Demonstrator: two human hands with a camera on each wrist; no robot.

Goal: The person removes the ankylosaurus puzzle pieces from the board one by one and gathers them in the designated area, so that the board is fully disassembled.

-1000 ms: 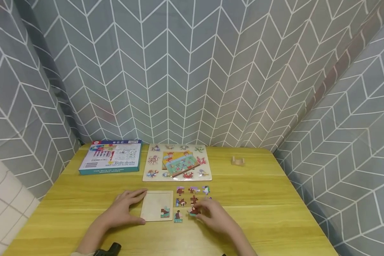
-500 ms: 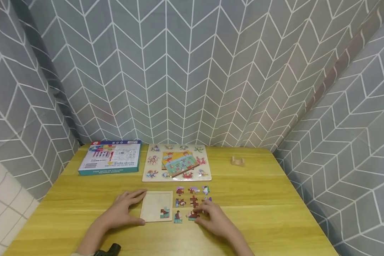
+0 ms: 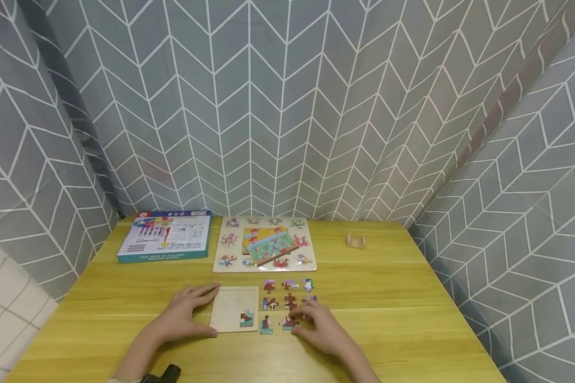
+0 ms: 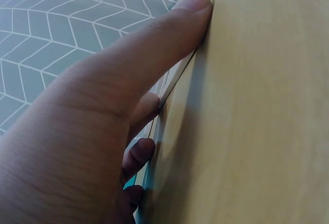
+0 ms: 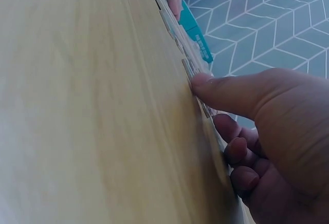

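In the head view a shallow wooden puzzle tray lies on the table, with one jigsaw piece in its lower right corner. My left hand holds the tray at its left side, index finger by the upper corner and thumb by the lower one. Right of the tray, loose brown, teal and purple pieces lie in rows. My right hand pinches a brown-and-teal puzzle piece in the bottom row between thumb and index finger. Beside it lies another bottom-row piece. The right fingers partly cover a middle-row piece.
Behind the pieces lies a sea-animal puzzle board with two picture cards on it. A flat teal-and-white box stands at the back left. A small wooden holder sits at the back right. Patterned curtains surround the table.
The piece in my right hand was tilted and now lies flat in the bottom row. My right hand has lowered slightly. The left hand stays at the tray.
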